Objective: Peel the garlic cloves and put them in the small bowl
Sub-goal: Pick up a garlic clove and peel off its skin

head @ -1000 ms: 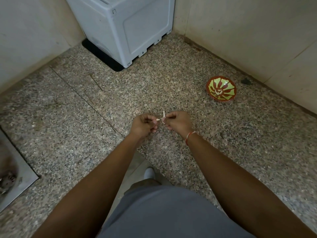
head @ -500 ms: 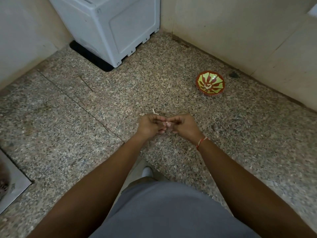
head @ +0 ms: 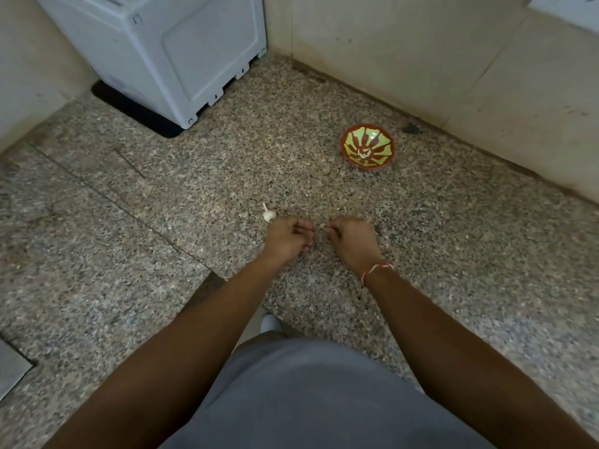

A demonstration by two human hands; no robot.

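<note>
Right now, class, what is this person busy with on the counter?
A person is working on garlic over a speckled stone counter. The left hand and right hand are close together, fingers curled, apparently picking at something tiny between them; it is too small to identify. A garlic piece with a stem lies on the counter just beyond the left hand. The small bowl, red and green, sits further back to the right, with something pale at its bottom.

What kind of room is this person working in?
Probably a home utility or wash corner: a speckled stone floor, plain walls, a white appliance like a washing machine, and a metal drain plate.
</note>
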